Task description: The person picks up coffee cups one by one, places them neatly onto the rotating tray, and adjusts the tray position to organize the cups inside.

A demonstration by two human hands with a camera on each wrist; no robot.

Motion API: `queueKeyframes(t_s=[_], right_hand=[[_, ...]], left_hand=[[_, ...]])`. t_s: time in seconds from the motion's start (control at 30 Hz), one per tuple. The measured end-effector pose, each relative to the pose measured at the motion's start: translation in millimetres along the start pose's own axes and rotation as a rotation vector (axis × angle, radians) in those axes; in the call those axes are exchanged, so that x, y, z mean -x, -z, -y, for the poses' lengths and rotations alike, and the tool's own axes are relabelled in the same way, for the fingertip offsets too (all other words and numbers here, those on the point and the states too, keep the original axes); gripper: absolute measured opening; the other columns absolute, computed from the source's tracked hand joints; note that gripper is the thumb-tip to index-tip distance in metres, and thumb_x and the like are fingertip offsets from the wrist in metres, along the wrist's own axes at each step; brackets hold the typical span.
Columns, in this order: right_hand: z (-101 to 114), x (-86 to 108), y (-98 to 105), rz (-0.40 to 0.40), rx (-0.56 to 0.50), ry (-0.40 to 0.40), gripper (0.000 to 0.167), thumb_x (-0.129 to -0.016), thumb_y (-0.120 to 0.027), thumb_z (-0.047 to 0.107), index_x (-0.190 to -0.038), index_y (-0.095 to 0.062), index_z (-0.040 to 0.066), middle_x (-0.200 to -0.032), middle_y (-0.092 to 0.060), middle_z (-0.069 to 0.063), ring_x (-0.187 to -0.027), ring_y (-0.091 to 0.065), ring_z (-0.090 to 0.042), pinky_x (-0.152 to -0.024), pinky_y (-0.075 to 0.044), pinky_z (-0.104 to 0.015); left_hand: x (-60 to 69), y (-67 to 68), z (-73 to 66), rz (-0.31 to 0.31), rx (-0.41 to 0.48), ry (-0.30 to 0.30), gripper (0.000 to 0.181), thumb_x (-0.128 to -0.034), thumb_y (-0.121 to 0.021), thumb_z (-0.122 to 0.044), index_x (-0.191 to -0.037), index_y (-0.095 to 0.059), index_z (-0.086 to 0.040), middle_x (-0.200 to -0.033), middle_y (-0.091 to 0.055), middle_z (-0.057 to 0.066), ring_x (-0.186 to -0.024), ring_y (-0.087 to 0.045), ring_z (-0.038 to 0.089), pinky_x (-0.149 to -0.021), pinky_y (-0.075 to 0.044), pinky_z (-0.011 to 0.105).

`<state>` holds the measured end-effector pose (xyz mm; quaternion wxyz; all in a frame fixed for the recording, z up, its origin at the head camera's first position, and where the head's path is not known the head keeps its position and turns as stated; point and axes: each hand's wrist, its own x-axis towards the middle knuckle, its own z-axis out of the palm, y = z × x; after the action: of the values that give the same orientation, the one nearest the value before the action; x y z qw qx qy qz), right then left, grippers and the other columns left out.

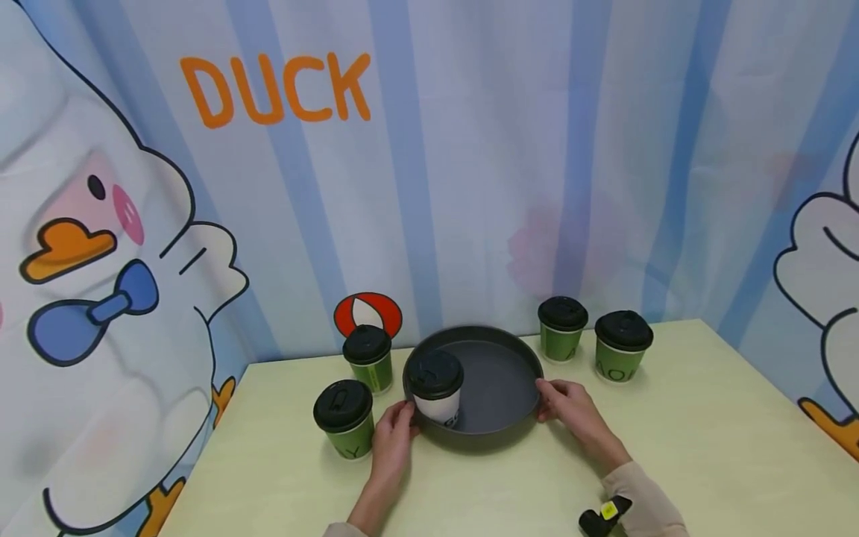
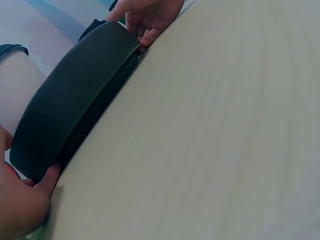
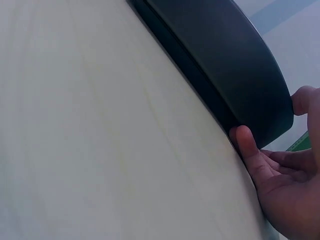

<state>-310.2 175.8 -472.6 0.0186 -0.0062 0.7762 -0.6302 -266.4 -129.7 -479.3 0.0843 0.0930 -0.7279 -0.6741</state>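
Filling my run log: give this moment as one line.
left hand: holds pan; right hand: holds pan; white cup: in pan; green cups: outside

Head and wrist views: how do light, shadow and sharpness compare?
Head view: fairly even light, reasonably crisp white cup, soft shadow on the table below the dark pan; left wrist view: strongly tilted and hazy, pan wall showing little detail; right wrist view: also tilted, tabletop soft and low in contrast, right hand cropped by the frame edge.
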Motion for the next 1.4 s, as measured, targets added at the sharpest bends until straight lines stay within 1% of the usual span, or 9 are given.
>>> queueKeyframes(t_s=[0.13, 0.33, 0.53, 0.63, 0.83, 0.97, 1.13, 1.2, 1.4], right_hand=[[-1, 3.0, 2, 0.016, 0.014, 0.001, 0.044, -0.108, -0.055, 0.029, -0.118, -0.061, -0.013, -0.085, -0.066, -0.010, -0.072, -0.069, -0.021, -0.069, -0.059, -0.029], [-1, 2.6, 8, 0.100, 0.004, -0.015, 0.043, -0.107, -0.058, 0.031, -0.110, -0.061, -0.012, -0.084, -0.068, -0.013, -0.070, -0.070, -0.022, -0.066, -0.061, -0.030], [-3, -1.4, 9, 0.074, -0.035, -0.038, 0.062, -0.108, -0.054, 0.046, -0.121, -0.060, -0.015, -0.088, -0.070, -0.011, -0.075, -0.071, -0.020, -0.071, -0.062, -0.029], [-1, -2.2, 8, 0.065, -0.075, -0.045, 0.063, -0.109, -0.051, 0.044, -0.124, -0.058, -0.017, -0.090, -0.069, -0.011, -0.077, -0.070, -0.018, -0.072, -0.062, -0.029], [0, -2.8, 8, 0.071, -0.085, -0.056, 0.058, -0.109, -0.053, 0.039, -0.123, -0.058, -0.017, -0.088, -0.068, -0.010, -0.075, -0.069, -0.016, -0.071, -0.061, -0.027], [-1, -2.4, 10, 0.117, -0.101, -0.034, 0.054, -0.109, -0.054, 0.034, -0.120, -0.056, -0.019, -0.087, -0.069, -0.011, -0.075, -0.070, -0.018, -0.071, -0.062, -0.029], [-1, -0.7, 18, 0.233, -0.123, -0.015, 0.047, -0.108, -0.056, 0.029, -0.114, -0.058, -0.018, -0.086, -0.071, -0.013, -0.076, -0.071, -0.019, -0.072, -0.063, -0.031], [-1, 0.0, 19, 0.255, -0.126, -0.026, 0.049, -0.107, -0.057, 0.031, -0.114, -0.058, -0.018, -0.087, -0.072, -0.014, -0.077, -0.072, -0.019, -0.073, -0.063, -0.032], [1, 0.8, 15, 0.161, -0.133, -0.079, 0.064, -0.107, -0.057, 0.042, -0.126, -0.055, -0.020, -0.093, -0.071, -0.013, -0.079, -0.072, -0.018, -0.076, -0.062, -0.029]], left_hand=[[1.8, -0.6, 1.9, 0.004, 0.005, -0.007, 0.052, -0.1084, -0.049, -0.028, -0.142, -0.051, 0.011, -0.139, -0.056, 0.029, -0.113, -0.065, 0.032, -0.098, -0.056, 0.045], [1.9, -0.4, 2.2, 0.010, 0.012, -0.007, 0.053, -0.1086, -0.048, -0.029, -0.144, -0.050, 0.011, -0.139, -0.056, 0.029, -0.113, -0.064, 0.032, -0.097, -0.056, 0.045], [0.2, -0.1, 0.8, 0.011, 0.016, 0.002, 0.053, -0.1082, -0.048, -0.028, -0.145, -0.049, 0.011, -0.140, -0.056, 0.028, -0.114, -0.064, 0.031, -0.098, -0.056, 0.043], [-0.9, 0.2, 0.0, 0.017, 0.022, 0.006, 0.054, -0.1085, -0.048, -0.029, -0.145, -0.048, 0.011, -0.142, -0.054, 0.029, -0.116, -0.063, 0.032, -0.098, -0.056, 0.044], [-1.2, 0.3, -1.2, 0.017, 0.017, 0.019, 0.056, -0.1088, -0.048, -0.030, -0.146, -0.047, 0.011, -0.143, -0.053, 0.030, -0.117, -0.063, 0.032, -0.098, -0.056, 0.044], [-0.5, -0.4, -0.4, 0.011, 0.019, 0.016, 0.056, -0.1084, -0.049, -0.030, -0.146, -0.047, 0.011, -0.143, -0.053, 0.029, -0.116, -0.063, 0.032, -0.098, -0.056, 0.044], [-0.4, -1.8, 1.2, 0.002, 0.019, 0.009, 0.054, -0.1081, -0.049, -0.029, -0.145, -0.049, 0.011, -0.142, -0.054, 0.029, -0.115, -0.063, 0.032, -0.097, -0.056, 0.043], [0.0, -2.1, 1.2, -0.001, 0.022, 0.007, 0.054, -0.1080, -0.050, -0.029, -0.145, -0.050, 0.011, -0.142, -0.055, 0.029, -0.114, -0.064, 0.031, -0.096, -0.057, 0.042], [1.9, -1.8, 0.6, -0.003, 0.026, -0.003, 0.054, -0.1081, -0.051, -0.028, -0.145, -0.049, 0.012, -0.141, -0.054, 0.030, -0.112, -0.064, 0.031, -0.095, -0.057, 0.042]])
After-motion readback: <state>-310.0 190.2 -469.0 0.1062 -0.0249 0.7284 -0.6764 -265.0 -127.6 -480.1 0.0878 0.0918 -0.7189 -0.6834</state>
